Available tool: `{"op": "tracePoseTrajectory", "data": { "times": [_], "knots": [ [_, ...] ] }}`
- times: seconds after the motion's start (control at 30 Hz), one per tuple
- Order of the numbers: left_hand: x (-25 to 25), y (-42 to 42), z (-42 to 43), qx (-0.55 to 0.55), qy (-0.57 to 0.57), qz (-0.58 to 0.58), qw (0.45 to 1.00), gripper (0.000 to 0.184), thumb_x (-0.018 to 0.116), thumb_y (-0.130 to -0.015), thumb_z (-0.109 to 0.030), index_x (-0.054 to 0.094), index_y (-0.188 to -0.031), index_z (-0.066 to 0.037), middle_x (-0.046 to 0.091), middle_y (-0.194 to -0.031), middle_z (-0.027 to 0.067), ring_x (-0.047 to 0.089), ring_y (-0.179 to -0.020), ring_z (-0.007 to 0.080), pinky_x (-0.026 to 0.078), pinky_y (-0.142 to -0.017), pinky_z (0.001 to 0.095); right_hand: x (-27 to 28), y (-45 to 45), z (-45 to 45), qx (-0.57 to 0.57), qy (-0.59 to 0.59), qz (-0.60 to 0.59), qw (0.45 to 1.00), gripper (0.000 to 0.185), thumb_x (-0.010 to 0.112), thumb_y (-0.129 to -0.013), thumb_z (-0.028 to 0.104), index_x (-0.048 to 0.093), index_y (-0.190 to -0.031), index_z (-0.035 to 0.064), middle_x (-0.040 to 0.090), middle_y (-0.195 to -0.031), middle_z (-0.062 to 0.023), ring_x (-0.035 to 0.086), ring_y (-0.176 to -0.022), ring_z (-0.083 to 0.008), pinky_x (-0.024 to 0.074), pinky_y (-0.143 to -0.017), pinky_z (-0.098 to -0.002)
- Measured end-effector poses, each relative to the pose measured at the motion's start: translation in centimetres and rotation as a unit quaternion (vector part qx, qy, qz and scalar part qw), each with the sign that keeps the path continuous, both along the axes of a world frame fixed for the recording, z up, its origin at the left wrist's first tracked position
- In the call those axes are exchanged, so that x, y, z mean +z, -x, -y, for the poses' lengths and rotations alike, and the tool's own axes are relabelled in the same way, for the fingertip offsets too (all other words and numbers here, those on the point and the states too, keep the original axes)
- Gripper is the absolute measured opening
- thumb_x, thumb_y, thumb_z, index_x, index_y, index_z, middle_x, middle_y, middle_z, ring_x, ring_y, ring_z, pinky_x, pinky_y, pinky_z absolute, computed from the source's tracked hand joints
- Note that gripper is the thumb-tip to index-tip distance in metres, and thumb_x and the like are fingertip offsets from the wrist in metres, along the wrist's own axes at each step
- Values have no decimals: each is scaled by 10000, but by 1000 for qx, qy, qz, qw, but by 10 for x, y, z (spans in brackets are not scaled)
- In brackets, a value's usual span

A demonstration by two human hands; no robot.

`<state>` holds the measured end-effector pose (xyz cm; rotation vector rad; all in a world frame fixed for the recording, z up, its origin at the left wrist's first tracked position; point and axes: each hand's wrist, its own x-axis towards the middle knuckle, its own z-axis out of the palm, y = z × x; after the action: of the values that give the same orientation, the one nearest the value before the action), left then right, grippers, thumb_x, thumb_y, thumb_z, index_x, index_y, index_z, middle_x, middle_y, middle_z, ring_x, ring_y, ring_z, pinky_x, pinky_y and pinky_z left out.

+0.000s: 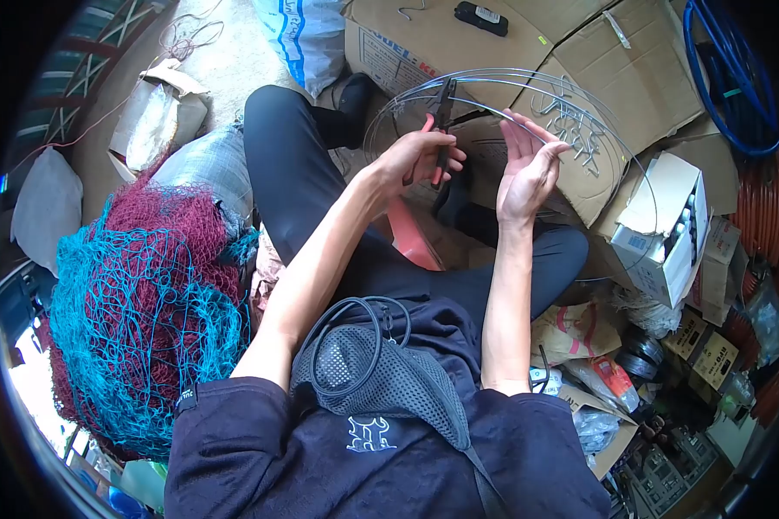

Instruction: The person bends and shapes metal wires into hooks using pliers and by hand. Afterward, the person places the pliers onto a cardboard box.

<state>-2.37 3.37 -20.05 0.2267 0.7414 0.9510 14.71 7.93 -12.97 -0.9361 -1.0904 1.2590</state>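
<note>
My left hand (417, 160) is wrapped around a pair of pliers (444, 105) with red-and-black handles. Their dark jaws point up and meet a strand of a loose coil of thin metal wire (493, 74). On the other side, my right hand (528, 177) is raised with the palm turned inward, its thumb and index finger at the wire and the other fingers stretched out. The exact contact there is hard to see. Bent wire hooks (580, 130) lie in a small heap on the cardboard (632, 104) beyond my right hand.
A dark small object (481, 17) and a single wire hook (412, 10) lie on the cardboard. Red and blue netting (147, 320) is piled at left. At right stand an opened white box (662, 233), blue hose (736, 104) and orange coils (766, 199). My crossed legs (290, 173) surround the work.
</note>
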Motion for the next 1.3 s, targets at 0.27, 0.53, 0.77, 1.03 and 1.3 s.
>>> {"op": "tracePoseTrajectory", "data": {
  "times": [0.27, 0.53, 0.77, 1.03, 1.3],
  "knots": [
    [4, -6, 7, 40, -21, 43, 998, 335, 582, -1031, -222, 522, -1307, -42, 661, -1216, 208, 684, -1109, 324, 572, -945, 481, 3, 1, -1, -2, 20, 22, 1000, 625, 229, -1118, 490, 534, -1187, -51, 652, -1201, -246, 664, -1173, -322, 599, -939, -446],
    [6, -3, 5, 38, -30, 44, 998, 449, 552, -1043, -229, 453, -1431, -27, 625, -1299, 249, 662, -1160, 345, 557, -976, 497, 5, 2, -3, -3, 31, 25, 999, 639, 241, -1117, 495, 539, -1189, -66, 648, -1209, -250, 664, -1173, -325, 597, -944, -442],
    [7, -3, 7, 39, -39, 49, 997, 482, 525, -1049, -275, 453, -1453, -22, 602, -1348, 261, 637, -1206, 359, 535, -1007, 506, 8, 2, -4, -10, 41, 25, 999, 637, 241, -1120, 489, 544, -1179, -69, 652, -1203, -251, 667, -1170, -324, 596, -943, -437],
    [9, -2, 4, 43, -28, 132, 990, 521, 520, -1030, -353, 485, -1435, -27, 592, -1368, 264, 623, -1223, 372, 495, -1045, 526, 7, 8, 1, -18, 44, 29, 998, 636, 241, -1123, 482, 542, -1182, -76, 651, -1214, -255, 666, -1173, -327, 594, -949, -437],
    [8, -3, 6, 51, -30, 130, 990, 520, 507, -1056, -374, 461, -1463, -52, 586, -1370, 269, 627, -1214, 377, 505, -1032, 537, 9, 3, -7, -9, 40, 31, 999, 634, 242, -1122, 482, 538, -1178, -75, 654, -1196, -253, 672, -1162, -326, 596, -947, -434]
  ]
}}
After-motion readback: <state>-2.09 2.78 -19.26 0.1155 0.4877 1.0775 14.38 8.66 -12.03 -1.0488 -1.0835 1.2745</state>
